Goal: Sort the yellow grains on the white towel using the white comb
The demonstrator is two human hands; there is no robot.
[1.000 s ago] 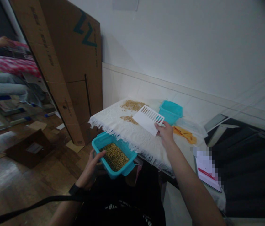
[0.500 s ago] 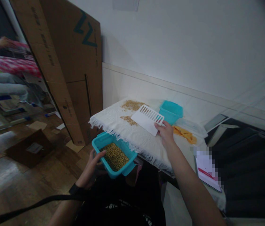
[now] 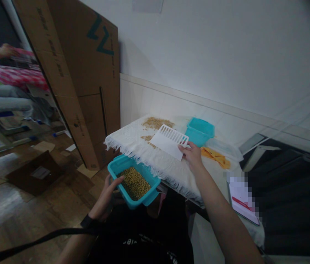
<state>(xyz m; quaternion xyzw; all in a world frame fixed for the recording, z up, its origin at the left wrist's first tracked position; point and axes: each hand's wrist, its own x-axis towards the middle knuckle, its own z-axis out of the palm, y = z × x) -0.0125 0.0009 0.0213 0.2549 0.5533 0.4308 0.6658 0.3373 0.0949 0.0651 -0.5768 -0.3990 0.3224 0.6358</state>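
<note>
My left hand (image 3: 109, 192) grips the near-left rim of a turquoise plastic tub (image 3: 152, 187), its thumb inside over the round yellowish beans (image 3: 135, 182). The tub sits just below the fringed edge of the white tablecloth (image 3: 128, 135). Pinched in my right hand (image 3: 191, 152) is a white slotted scraper (image 3: 167, 144), held by its right end. It lies low over the cloth, slots facing the wall, and partly covers a small patch of tan grains (image 3: 147, 138). A larger spread of the same grains (image 3: 157, 122) lies behind it.
A second turquoise tub (image 3: 200, 131) stands at the back by the wall, beside a clear lid (image 3: 228, 148) and a yellow cloth (image 3: 215, 157). A tablet-like screen (image 3: 243, 200) lies at right. A tall cardboard box (image 3: 88, 73) stands left; another person's hand (image 3: 7, 50) shows beyond it.
My right hand has drawn the scraper slightly left and toward me, covering more of the small grain patch. My left hand and the tub have stayed in place.
</note>
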